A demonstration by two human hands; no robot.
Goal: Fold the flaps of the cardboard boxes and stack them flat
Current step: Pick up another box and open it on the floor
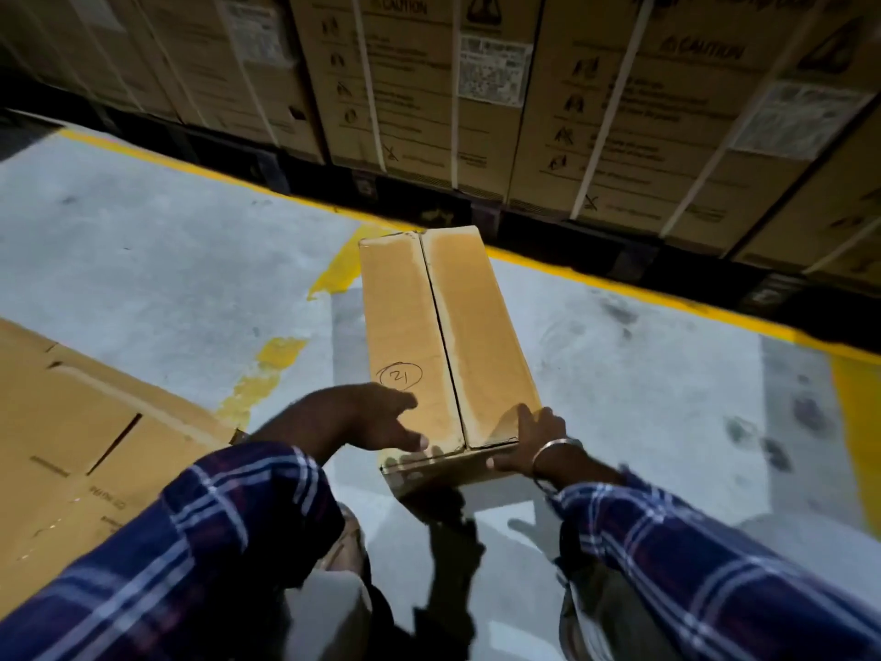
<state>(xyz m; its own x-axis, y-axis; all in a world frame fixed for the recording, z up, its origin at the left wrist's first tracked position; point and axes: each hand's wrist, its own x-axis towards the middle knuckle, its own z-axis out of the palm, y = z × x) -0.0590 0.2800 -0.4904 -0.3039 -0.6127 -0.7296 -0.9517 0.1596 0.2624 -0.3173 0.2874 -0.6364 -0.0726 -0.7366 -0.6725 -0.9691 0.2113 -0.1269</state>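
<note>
A row of big strapped cartons point(476, 88) printed with caution signs stands along the far side, behind a yellow line point(619, 283) painted on the grey floor point(143, 240). At the lower left lies a flattened box point(62, 422), flat on the floor with its slits showing.

In the middle is the cardboard box point(443, 345), long and narrow, reaching away from the person towards the yellow line. Its two top flaps are folded down and meet along a dark seam down the middle; the left flap bears a circled handwritten "21" point(399, 375). Whether its near end sits on the floor or is lifted a little is hard to tell, as a shadow lies beneath it.

The left hand point(367, 417), in a blue checked sleeve point(214, 527), lies over the near left corner of the box, its fingers point(412, 438) loosely straight and a little spread, resting on the left flap. The right hand point(534, 441) grips the near right corner: the fingers lie up on the right flap and the thumb point(498, 462) is pressed against the end face. A thin metal bangle point(555, 446) circles the right wrist.
</note>
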